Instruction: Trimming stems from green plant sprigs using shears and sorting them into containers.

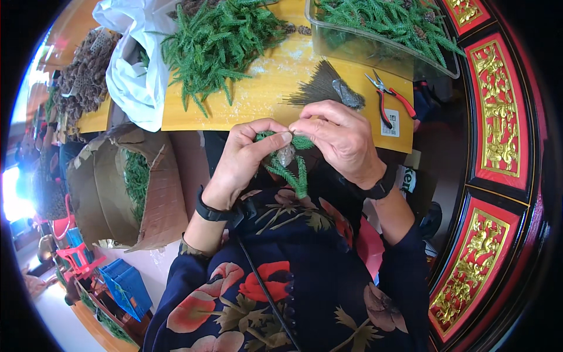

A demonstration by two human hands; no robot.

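In front of my body, just off the table's near edge, I hold a green artificial pine sprig (298,180) with a small greyish-brown pine cone (286,155) against it. My left hand (249,146) is closed on it, thumb pressed over the cone's top. Opposite, the fingertips of my right hand (346,141) pinch the sprig's upper end. Whether a thin wire is between the fingertips is too small to tell. Beyond my right hand a fan of dark thin wires (319,85) lies on the table. Red-handled pliers (384,94) rest to its right.
The yellow table (193,120) bears a heap of green sprigs (217,47). A clear plastic bin (375,41) of sprigs stands at the far right. Left are a white plastic bag (138,82), brown pine cones (88,76) and a cardboard box (158,199). Red-gold carved panels (498,111) line the right.
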